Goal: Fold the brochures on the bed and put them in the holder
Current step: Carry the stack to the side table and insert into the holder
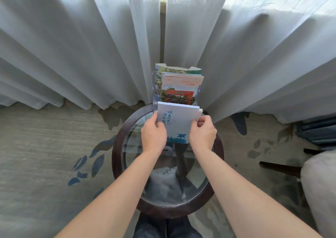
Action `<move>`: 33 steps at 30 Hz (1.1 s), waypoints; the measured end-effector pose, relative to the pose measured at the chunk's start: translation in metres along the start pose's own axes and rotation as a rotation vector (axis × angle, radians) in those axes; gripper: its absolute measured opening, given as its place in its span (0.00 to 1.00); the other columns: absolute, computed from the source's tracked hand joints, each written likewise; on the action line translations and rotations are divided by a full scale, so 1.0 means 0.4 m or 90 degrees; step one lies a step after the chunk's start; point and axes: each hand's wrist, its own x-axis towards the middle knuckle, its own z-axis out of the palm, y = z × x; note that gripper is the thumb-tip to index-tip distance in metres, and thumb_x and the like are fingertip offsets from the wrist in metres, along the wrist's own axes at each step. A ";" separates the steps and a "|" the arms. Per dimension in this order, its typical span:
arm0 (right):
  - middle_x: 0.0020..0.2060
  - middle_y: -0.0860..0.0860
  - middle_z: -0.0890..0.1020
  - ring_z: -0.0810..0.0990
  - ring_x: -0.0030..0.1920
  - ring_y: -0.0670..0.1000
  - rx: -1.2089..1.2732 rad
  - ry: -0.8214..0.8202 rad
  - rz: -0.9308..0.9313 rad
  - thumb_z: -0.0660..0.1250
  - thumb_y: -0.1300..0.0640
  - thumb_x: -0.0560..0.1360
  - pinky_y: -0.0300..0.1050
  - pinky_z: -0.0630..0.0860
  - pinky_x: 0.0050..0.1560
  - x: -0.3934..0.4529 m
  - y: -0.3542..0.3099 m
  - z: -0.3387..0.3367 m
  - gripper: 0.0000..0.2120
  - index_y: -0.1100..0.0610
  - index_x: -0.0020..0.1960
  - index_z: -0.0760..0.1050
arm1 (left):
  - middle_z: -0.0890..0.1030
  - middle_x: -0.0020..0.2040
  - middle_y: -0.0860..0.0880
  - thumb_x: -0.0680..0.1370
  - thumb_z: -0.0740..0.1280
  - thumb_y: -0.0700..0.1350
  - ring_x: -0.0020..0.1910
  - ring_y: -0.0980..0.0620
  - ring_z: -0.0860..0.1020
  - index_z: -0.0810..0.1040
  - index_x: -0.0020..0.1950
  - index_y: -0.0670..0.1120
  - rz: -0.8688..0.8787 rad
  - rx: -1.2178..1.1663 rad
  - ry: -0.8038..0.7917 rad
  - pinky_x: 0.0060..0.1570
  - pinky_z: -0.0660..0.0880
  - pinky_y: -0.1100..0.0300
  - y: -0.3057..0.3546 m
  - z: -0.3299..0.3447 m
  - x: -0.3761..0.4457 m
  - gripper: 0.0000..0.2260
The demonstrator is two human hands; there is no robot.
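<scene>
Head view: both hands — left, right — pinch a folded white brochure by its side edges, holding it upright to slide into the clear holder's front slot on the round glass worktop — rear slots already filled.

Clear holder at far edge of round glass table, back tiers packed with brochures. Front slot under my white brochure. Curtains hang close behind and to both sides. Glass near me open for my arms. Chair crowds right.
</scene>
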 end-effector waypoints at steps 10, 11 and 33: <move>0.37 0.43 0.79 0.79 0.42 0.51 0.058 0.022 -0.049 0.65 0.51 0.79 0.46 0.75 0.44 0.048 -0.124 -0.044 0.06 0.51 0.46 0.74 | 0.77 0.66 0.51 0.84 0.58 0.45 0.65 0.49 0.75 0.72 0.72 0.53 0.059 -0.063 0.032 0.59 0.79 0.46 0.126 -0.051 0.015 0.17; 0.37 0.43 0.79 0.79 0.42 0.51 0.061 0.023 -0.051 0.65 0.50 0.79 0.46 0.75 0.45 0.051 -0.134 -0.044 0.06 0.52 0.46 0.74 | 0.77 0.66 0.51 0.84 0.58 0.44 0.65 0.49 0.74 0.72 0.72 0.52 0.057 -0.065 0.032 0.58 0.79 0.46 0.135 -0.056 0.016 0.17; 0.39 0.40 0.79 0.79 0.42 0.45 0.089 -0.015 0.004 0.65 0.51 0.78 0.56 0.82 0.50 0.131 -0.127 0.027 0.04 0.45 0.45 0.71 | 0.79 0.65 0.52 0.82 0.58 0.41 0.64 0.51 0.75 0.73 0.70 0.53 0.028 -0.048 0.031 0.60 0.78 0.50 0.113 0.001 0.112 0.18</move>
